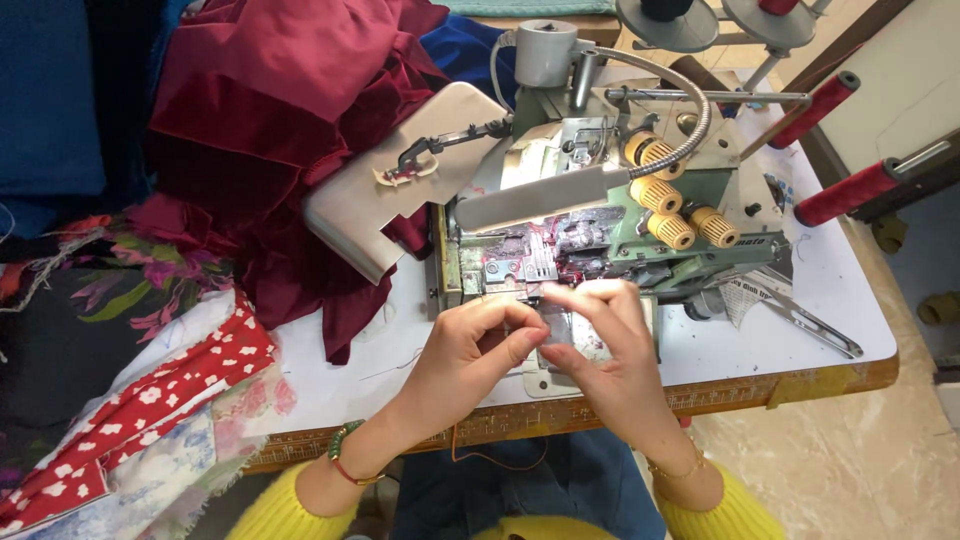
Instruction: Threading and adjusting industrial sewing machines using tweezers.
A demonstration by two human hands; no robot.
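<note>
Both hands meet at the front of a green overlock sewing machine (600, 215), just below its lit needle area (535, 262). My left hand (470, 350) has its fingers pinched together near the metal needle plate (565, 340). My right hand (610, 340) pinches beside it, fingertips touching the left hand's. Whatever they pinch is too thin to see, possibly a thread. The machine's side cover (395, 180) is swung open to the left.
A pile of dark red fabric (270, 110) lies at the left of the white table (350, 370). Printed floral cloths (150, 400) hang off the front left. Red thread cones (850, 190) stand at the right, and tweezers (815, 325) lie near the right edge.
</note>
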